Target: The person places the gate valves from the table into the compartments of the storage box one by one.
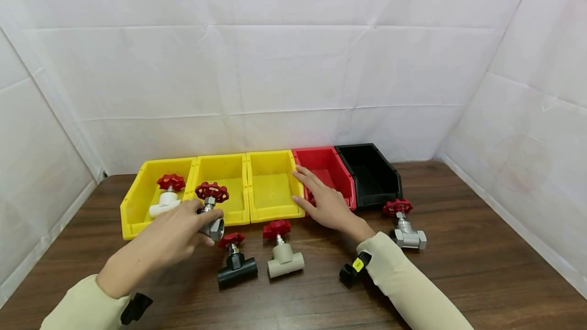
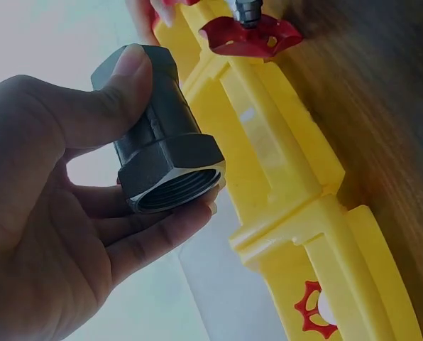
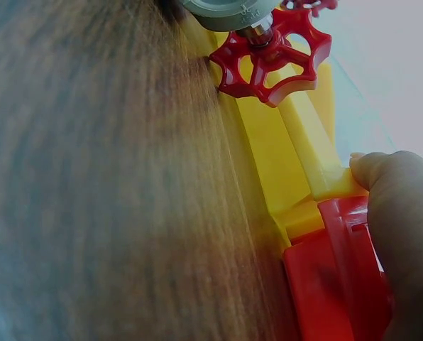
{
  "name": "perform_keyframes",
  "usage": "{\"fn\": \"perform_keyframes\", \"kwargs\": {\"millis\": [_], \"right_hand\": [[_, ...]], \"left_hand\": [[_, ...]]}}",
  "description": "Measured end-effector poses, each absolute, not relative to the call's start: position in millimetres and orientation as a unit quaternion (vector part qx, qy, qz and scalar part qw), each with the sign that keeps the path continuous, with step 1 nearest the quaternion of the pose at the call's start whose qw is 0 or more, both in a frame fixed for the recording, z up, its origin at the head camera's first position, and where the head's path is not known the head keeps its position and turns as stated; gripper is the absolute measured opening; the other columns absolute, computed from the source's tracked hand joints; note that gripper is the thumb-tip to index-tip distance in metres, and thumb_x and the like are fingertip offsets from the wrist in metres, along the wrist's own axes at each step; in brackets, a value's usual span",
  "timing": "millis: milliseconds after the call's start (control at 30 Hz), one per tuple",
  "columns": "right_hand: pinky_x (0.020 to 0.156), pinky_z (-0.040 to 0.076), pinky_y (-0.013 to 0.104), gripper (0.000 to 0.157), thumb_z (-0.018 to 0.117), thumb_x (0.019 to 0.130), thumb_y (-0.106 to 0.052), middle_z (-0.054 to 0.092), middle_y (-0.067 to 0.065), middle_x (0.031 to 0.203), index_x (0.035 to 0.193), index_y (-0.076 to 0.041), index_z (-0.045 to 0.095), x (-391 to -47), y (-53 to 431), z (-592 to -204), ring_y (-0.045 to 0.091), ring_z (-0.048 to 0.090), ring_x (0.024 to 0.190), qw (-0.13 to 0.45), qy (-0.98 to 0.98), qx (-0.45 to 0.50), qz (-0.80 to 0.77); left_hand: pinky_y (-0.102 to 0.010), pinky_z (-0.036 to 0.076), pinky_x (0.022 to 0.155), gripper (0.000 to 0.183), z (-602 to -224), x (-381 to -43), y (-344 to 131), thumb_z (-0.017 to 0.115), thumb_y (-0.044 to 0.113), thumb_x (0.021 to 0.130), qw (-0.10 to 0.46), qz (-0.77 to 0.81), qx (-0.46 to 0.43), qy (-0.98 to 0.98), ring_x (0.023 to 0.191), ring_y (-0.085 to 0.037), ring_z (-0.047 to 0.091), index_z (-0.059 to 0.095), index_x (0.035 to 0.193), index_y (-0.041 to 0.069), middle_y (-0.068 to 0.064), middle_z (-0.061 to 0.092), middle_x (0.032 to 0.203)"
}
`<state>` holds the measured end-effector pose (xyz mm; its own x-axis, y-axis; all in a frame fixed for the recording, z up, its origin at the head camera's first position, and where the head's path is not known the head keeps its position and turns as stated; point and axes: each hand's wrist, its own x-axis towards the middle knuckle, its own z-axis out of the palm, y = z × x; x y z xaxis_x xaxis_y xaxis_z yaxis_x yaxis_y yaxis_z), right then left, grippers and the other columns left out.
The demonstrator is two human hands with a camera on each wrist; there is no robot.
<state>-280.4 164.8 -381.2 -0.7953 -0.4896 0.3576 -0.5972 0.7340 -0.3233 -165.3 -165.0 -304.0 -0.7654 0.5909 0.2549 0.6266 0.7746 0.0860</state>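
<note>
My left hand [image 1: 176, 230] grips a silver metal valve [image 2: 162, 135] with a red handwheel [image 1: 212, 192], holding it at the front of the middle-left yellow bin [image 1: 236, 217]. Thumb and fingers close around its hex-ended body, and one threaded opening shows in the left wrist view. My right hand [image 1: 327, 207] lies over the wall between the right-hand yellow bin [image 1: 275, 213] and the red bin [image 1: 346, 187], its fingers extended and touching the edge. Below the hands stand a black valve [image 1: 237, 269] and a beige valve [image 1: 284, 261], both with red handwheels.
A white valve [image 1: 164, 202] sits in the leftmost yellow bin [image 1: 130, 213]. At the right end of the row is a black bin [image 1: 371, 174]. Another silver valve [image 1: 408, 236] stands on the wooden table [image 1: 463, 248] in front of it. White sheeting [image 1: 293, 75] encloses the back and sides.
</note>
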Motion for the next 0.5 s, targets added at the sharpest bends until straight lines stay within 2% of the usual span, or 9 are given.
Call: {"fn": "perform_keyframes", "kwargs": {"millis": [167,300,500], "right_hand": [[0.058,0.05,0.022,0.064,0.057,0.094,-0.043,0.02,-0.011,0.156,0.151,-0.029,0.031,-279.4,165.6,-382.0,0.02,0.056,0.112,0.124,-0.925,0.291,0.212],[0.054,0.048,0.02,0.064,0.057,0.094,-0.042,0.02,-0.009,0.156,0.151,-0.027,0.031,-279.1,166.0,-382.3,0.021,0.056,0.111,0.125,-0.922,0.295,0.217],[0.049,0.046,0.021,0.064,0.056,0.095,-0.043,0.02,-0.01,0.156,0.151,-0.026,0.031,-279.9,165.2,-381.8,0.021,0.057,0.107,0.127,-0.92,0.3,0.217]], "left_hand": [[-0.028,0.039,0.055,0.042,-301.0,-175.8,-162.0,0.076,0.023,0.081,0.105,-0.089,-0.322,-0.937,0.064,-0.013,0.042,0.065,0.12,0.013,-0.001,0.048,0.08],[-0.026,0.039,0.053,0.041,-300.0,-183.8,-161.6,0.076,0.021,0.082,0.103,-0.091,-0.318,-0.938,0.063,-0.013,0.044,0.065,0.12,0.011,-0.001,0.048,0.077],[-0.027,0.041,0.053,0.044,-298.3,-191.8,-161.4,0.075,0.023,0.083,0.089,-0.094,-0.295,-0.947,0.065,-0.015,0.046,0.064,0.123,0.01,-0.005,0.053,0.083]]}}
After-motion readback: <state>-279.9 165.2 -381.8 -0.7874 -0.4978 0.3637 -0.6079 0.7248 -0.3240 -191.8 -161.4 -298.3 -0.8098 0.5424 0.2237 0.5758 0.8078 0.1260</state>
